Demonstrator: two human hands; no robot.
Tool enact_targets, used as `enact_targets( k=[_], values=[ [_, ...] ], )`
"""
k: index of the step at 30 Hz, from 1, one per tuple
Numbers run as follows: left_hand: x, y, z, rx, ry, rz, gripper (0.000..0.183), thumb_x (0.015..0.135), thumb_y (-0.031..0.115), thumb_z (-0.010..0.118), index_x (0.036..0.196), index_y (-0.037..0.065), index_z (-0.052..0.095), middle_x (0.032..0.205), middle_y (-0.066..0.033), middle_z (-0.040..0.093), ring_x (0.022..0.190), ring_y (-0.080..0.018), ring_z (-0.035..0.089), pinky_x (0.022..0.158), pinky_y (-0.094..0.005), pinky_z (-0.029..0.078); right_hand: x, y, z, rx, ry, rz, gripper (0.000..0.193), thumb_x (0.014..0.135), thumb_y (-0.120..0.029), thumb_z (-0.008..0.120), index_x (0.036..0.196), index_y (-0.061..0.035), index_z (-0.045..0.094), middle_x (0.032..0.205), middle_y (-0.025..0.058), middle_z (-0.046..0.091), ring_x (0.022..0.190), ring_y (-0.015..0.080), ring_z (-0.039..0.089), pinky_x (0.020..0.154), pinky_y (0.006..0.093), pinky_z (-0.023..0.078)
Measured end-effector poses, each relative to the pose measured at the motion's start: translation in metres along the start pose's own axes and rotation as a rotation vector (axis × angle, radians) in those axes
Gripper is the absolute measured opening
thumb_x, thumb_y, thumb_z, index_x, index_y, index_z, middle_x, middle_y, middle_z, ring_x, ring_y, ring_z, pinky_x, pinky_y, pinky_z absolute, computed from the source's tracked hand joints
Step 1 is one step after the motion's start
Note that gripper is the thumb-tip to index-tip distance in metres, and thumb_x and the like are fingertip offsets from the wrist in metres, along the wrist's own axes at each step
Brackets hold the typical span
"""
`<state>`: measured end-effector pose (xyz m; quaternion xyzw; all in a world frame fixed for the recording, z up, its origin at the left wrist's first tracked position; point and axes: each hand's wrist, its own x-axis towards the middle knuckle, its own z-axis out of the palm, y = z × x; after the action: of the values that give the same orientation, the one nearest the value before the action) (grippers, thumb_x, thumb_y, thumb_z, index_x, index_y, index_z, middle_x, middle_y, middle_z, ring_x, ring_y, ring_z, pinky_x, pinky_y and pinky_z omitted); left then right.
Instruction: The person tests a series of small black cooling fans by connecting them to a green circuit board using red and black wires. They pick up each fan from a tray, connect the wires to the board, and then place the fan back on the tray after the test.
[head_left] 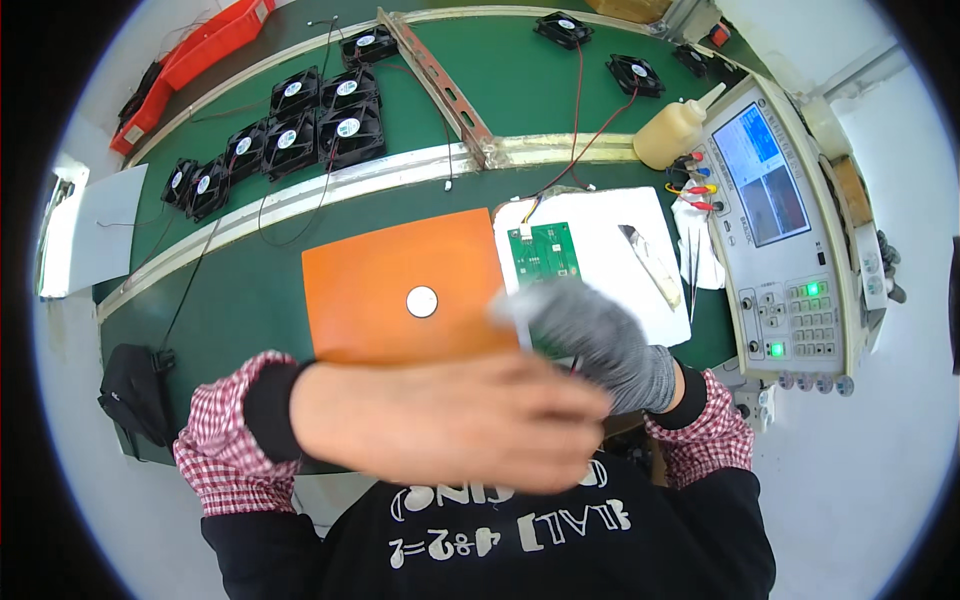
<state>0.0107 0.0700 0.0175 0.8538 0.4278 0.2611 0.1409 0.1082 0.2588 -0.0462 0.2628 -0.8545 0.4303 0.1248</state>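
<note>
My bare left hand (500, 420) reaches across my front to the right, below the gloved hand, its fingers smeared by motion. My right hand (590, 340), in a grey knitted glove, hovers over the lower part of a white board (610, 215). It is blurred, and what it holds, if anything, cannot be made out. Just beyond it a green circuit board (543, 250) lies on the white board, with a thin cable plugged into its top edge. To its left is an orange mat (390, 260) bearing a round white disc (422, 301). A short dark-red wire shows between my hands.
Several black fans (290, 145) stand at the back left; others, such as one fan (635, 75), lie at the back right. A slotted metal bar (435, 80) divides them. On the right are a glue bottle (670, 133), tweezers (694, 270) and a test instrument (780, 220).
</note>
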Motion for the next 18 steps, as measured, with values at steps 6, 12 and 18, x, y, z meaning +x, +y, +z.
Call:
enact_targets(
  k=[6, 12, 18],
  values=[
    [-0.057, 0.018, -0.059, 0.145, -0.422, -0.745, 0.053, 0.069, -0.003, 0.057, 0.121, 0.012, 0.058, 0.125, -0.0083, 0.054, 0.126, -0.0305, 0.046, 0.101, -0.0421, 0.039, -0.021, 0.007, -0.024, -0.438, -0.193, 0.107, 0.026, 0.079, -0.015, 0.063, 0.104, -0.01, 0.069, 0.103, 0.0094, 0.06, 0.099, 0.0288, 0.058, 0.091, 0.0419, 0.044],
    [-0.091, 0.005, -0.026, 1.097, 0.21, -0.912, 0.056, 0.068, -0.005, 0.063, 0.121, 0.01, 0.057, 0.134, -0.014, 0.05, 0.13, -0.0353, 0.044, 0.105, -0.0451, 0.039, -0.025, 0.037, -0.032, -0.171, 0.182, 0.436, 0.014, 0.081, -0.015, 0.072, 0.092, -0.0071, 0.073, 0.087, 0.0081, 0.062, 0.085, 0.0251, 0.061, 0.081, 0.0375, 0.046],
    [-0.052, 0.001, 0.014, 0.689, 0.108, -0.726, 0.049, 0.073, 0.001, 0.063, 0.12, 0.016, 0.06, 0.133, -0.0141, 0.054, 0.123, -0.034, 0.052, 0.102, -0.0418, 0.044, -0.029, 0.062, -0.017, -0.221, 0.216, 0.43, 0.013, 0.081, -0.014, 0.072, 0.092, -0.0058, 0.071, 0.089, 0.0079, 0.065, 0.085, 0.0226, 0.063, 0.079, 0.0364, 0.045]
  ],
)
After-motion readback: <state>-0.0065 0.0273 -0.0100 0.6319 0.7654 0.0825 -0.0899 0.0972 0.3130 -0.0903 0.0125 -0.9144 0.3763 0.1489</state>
